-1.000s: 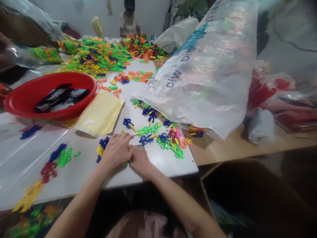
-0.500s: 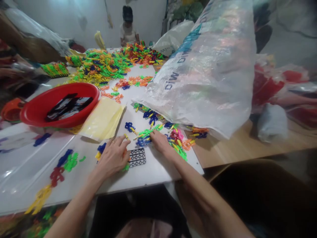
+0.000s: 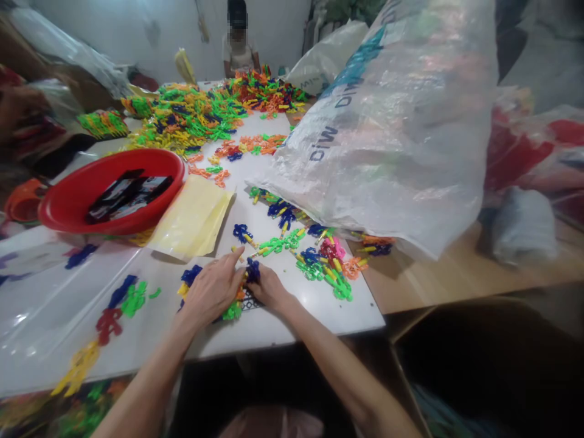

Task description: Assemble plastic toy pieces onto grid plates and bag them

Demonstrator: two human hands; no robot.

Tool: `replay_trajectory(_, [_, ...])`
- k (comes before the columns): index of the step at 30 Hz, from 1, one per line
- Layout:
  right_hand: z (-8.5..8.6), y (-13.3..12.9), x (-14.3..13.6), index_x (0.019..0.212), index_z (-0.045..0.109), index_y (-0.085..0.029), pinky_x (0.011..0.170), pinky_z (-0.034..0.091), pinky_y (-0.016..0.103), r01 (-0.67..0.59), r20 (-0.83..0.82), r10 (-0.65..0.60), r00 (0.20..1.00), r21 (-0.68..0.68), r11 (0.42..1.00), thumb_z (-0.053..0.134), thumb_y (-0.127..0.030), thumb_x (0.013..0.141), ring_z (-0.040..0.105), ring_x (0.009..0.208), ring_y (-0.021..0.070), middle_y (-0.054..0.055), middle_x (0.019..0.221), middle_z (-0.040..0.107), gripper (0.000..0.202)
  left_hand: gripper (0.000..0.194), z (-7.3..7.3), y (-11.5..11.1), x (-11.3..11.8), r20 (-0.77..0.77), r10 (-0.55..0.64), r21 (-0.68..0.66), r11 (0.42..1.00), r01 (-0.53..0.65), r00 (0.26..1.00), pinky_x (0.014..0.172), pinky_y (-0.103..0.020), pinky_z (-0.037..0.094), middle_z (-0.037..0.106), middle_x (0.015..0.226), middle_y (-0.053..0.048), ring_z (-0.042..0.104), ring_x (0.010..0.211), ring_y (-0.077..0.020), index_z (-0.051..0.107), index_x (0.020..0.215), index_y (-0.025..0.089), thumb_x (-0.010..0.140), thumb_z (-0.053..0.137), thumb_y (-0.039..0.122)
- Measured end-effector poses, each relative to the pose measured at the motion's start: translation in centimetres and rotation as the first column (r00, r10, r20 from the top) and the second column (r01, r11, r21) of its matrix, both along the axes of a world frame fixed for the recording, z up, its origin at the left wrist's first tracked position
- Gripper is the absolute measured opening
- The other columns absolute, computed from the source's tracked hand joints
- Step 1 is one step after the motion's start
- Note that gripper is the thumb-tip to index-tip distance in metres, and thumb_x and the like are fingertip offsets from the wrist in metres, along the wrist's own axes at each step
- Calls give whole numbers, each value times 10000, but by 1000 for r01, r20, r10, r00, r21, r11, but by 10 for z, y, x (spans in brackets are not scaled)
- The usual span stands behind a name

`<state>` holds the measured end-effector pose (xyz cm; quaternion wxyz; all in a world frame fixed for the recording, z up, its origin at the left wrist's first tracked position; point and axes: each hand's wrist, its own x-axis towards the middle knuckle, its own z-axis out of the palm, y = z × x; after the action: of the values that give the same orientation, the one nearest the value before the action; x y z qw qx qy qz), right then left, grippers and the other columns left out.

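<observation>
My right hand (image 3: 270, 291) is closed on a dark blue plastic piece (image 3: 252, 269), holding it over a black grid frame (image 3: 250, 302) on the white tabletop. Beside it my left hand (image 3: 215, 291) lies over the frame's left end with fingers stretched out. Small orange and green pieces (image 3: 232, 311) peek out around and under that hand. At its left edge sit blue and yellow pieces (image 3: 189, 275). Loose green pieces with yellow ends (image 3: 280, 243) lie just beyond my hands, and a mixed cluster (image 3: 331, 261) lies to the right.
A red basin (image 3: 50, 213) with dark printed packs stands at left, beside yellow sheets (image 3: 194, 219). A large white plastic sack (image 3: 392, 152) leans over the right side. Farther back is a heap of colourful pieces (image 3: 191, 115), with a person (image 3: 239, 55) behind it. Another person's arm shows at far left.
My right hand has left the green pieces and moved left and nearer to me, carrying a dark blue piece to the frame beside my left hand. The green pieces are now uncovered.
</observation>
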<state>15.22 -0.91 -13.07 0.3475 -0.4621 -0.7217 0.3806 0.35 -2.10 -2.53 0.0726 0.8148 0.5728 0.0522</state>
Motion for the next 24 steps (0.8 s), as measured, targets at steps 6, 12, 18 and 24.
replay_trajectory(6, [5, -2, 0, 861, 552, -190, 674, 445, 267, -14, 66, 18, 998, -56, 998, 536, -184, 764, 581, 726, 179, 22, 803, 640, 98, 518, 4, 0, 1, 42, 11, -34, 999, -9, 999, 939, -427, 453, 601, 1250, -107, 584, 1128, -273, 319, 1428, 218, 957, 289, 430])
replay_trajectory(12, [14, 1, -5, 1038, 545, -171, 716, 450, 291, -108, 355, 96, 930, 16, 994, 459, -180, 831, 621, 847, 216, 85, 970, 664, 223, 543, 5, -1, 2, 42, -16, -63, 998, 18, 999, 960, -416, 440, 543, 1334, -95, 558, 1160, -271, 309, 1432, 221, 944, 329, 460])
replay_trajectory(18, [17, 8, -24, 1051, 546, -180, 710, 456, 304, -180, 528, 135, 838, 34, 983, 462, -261, 882, 631, 863, 227, 86, 986, 667, 205, 358, 5, 11, 5, -25, 55, -53, 997, -57, 998, 921, -387, 445, 598, 1219, -79, 605, 1046, -255, 541, 1192, 201, 938, 335, 348])
replay_trajectory(24, [43, 21, 8, 1070, 560, -200, 751, 456, 255, -265, 542, 203, 816, 37, 964, 474, -169, 889, 600, 885, 173, 46, 998, 636, 202, 312, 7, 7, 7, -113, -21, -30, 999, 17, 993, 834, -357, 446, 653, 862, -71, 627, 887, -233, 597, 910, 177, 930, 293, 243])
